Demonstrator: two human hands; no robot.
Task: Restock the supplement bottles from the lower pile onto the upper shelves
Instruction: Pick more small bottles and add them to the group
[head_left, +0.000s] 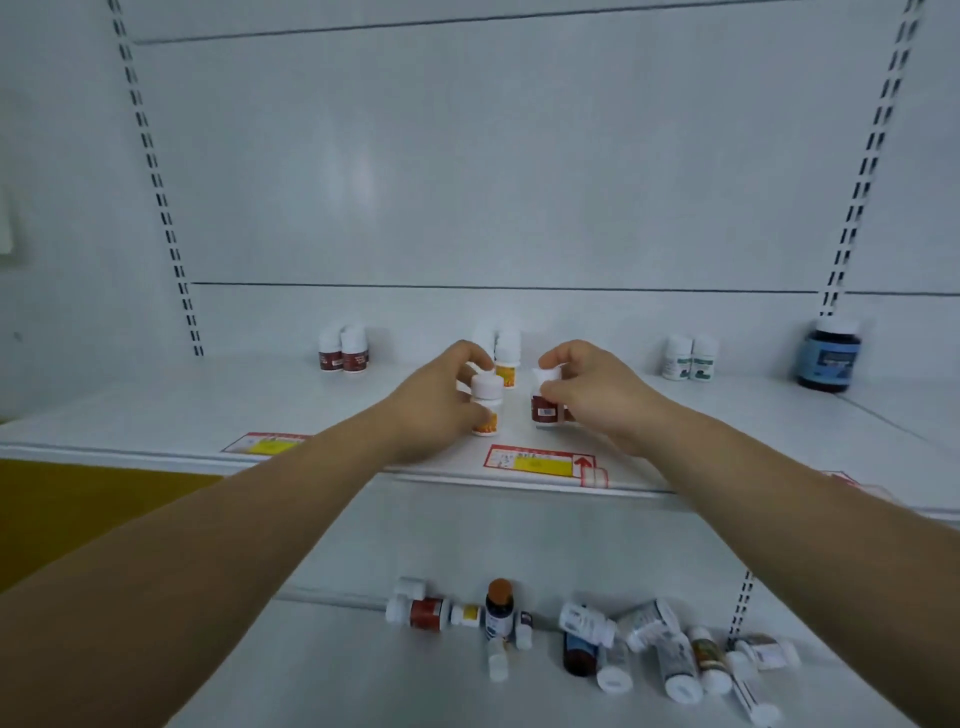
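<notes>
Both arms reach out over the upper shelf (156, 415), and each hand has a small white-capped bottle standing upright near the shelf's front edge. The left hand (431, 405) curls around the orange-labelled bottle (487, 402): the fingers arch over the cap from about ten o'clock and the thumb presses the lower label, so the bottle sits at the hand's three o'clock, clamped between them. The right hand (597, 395) pinches the red-labelled bottle (548, 402) at its cap, fingertips closed on the white top, the bottle at the hand's nine o'clock with its barcode facing out. The two bottles stand close, side by side but apart. Just behind them, at twelve o'clock, another orange-labelled bottle (506, 358) stands with a pale one behind it. Farther back at ten o'clock is a cluster of red-labelled bottles (344, 349); at two o'clock a pair of green-labelled bottles (690, 358), and at the far right a large dark jar with a blue label (830, 356). A red and yellow price tag (540, 462) lies on the shelf front under the hands. Down at six o'clock, the lower pile (597, 634) of bottles lies mostly toppled on the lower shelf (337, 675), one brown-capped bottle (500, 608) upright among them.
</notes>
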